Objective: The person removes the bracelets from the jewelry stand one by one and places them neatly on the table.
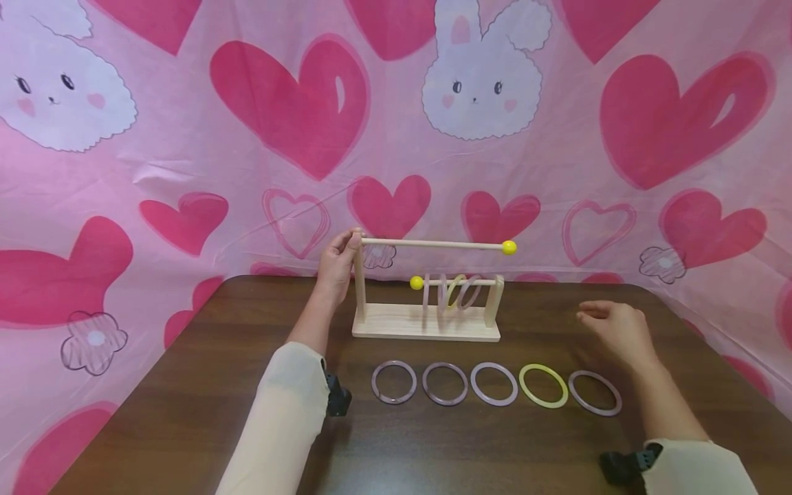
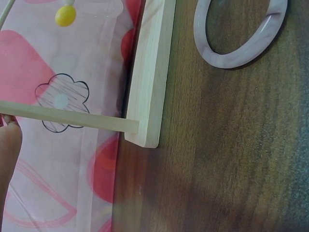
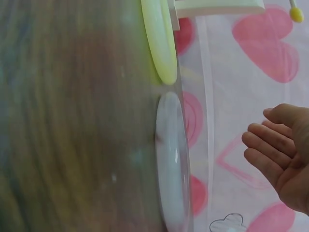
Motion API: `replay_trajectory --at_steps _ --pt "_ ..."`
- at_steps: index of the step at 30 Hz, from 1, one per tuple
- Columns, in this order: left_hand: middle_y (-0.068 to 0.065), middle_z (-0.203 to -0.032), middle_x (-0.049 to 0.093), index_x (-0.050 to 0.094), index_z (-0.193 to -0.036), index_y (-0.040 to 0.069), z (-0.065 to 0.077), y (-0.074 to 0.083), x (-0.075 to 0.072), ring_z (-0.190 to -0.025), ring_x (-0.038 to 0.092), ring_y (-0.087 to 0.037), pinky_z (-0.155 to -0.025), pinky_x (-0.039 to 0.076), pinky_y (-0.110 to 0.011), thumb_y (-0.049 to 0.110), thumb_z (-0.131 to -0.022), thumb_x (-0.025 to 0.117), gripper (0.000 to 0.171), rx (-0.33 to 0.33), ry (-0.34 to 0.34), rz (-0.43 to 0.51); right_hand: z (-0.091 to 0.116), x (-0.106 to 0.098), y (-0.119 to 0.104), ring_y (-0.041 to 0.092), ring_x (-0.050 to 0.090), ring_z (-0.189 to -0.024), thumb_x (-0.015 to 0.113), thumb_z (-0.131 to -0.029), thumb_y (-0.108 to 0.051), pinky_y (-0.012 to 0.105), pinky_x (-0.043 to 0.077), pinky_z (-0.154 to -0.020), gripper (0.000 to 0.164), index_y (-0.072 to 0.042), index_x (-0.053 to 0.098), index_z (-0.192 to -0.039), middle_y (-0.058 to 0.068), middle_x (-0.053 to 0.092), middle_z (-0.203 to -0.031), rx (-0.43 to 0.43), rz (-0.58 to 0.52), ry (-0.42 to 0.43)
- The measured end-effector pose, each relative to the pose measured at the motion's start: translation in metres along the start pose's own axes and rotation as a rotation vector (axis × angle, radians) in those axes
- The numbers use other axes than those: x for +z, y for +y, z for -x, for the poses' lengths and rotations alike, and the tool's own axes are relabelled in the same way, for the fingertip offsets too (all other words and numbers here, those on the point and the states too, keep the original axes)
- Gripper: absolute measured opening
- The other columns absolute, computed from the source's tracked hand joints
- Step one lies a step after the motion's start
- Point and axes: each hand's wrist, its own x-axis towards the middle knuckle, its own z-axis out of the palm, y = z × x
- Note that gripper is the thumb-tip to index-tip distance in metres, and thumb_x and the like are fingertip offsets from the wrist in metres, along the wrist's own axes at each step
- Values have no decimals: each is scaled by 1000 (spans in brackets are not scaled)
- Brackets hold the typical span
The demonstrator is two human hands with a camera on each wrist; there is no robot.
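Note:
My left hand (image 1: pixel 336 268) grips the top of the left post (image 1: pixel 360 285) of a wooden two-rod stand, its thumb at the post's upper end. The long upper rod (image 1: pixel 433 244) runs right from that post and ends in a yellow ball (image 1: pixel 509 247). On the shorter lower rod hang several bangle-like rings, one of them a yellow ring (image 1: pixel 454 292). My right hand (image 1: pixel 619 333) hovers right of the stand, behind the rightmost pale ring (image 3: pixel 170 154). In the right wrist view its fingers (image 3: pixel 268 140) are loosely bent and hold nothing.
Several rings lie in a row on the brown table (image 1: pixel 185 412) before the stand's base (image 1: pixel 427 331): pale purple ones and one yellow ring (image 1: pixel 551 406), second from the right. A pink curtain (image 1: pixel 396 158) with hearts and rabbits hangs behind the table.

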Motion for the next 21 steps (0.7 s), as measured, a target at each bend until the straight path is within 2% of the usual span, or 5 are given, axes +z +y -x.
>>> replay_trajectory --at_steps 4,11,21 --pt "6 -86 62 65 -89 21 0 0 0 -85 53 -9 -82 41 -23 4 -92 55 20 -4 0 2 -1 3 -6 43 61 -87 64 -86 -20 52 44 -72 28 4 67 -101 21 66 -91 -17 -18 25" --pt "0 -89 62 65 -89 19 0 0 0 -84 54 -9 -82 41 -24 5 -92 56 18 -11 10 3 -2 8 -19 42 61 -88 65 -87 -23 52 44 -74 31 4 66 -103 21 66 -91 -21 -47 2" --pt "-3 -92 61 66 -92 17 0 1 0 -87 53 -10 -86 40 -25 5 -92 55 16 -10 16 -1 -4 16 -37 36 64 -85 66 -86 -21 51 46 -76 31 4 66 -103 17 68 -91 -69 -90 -5"
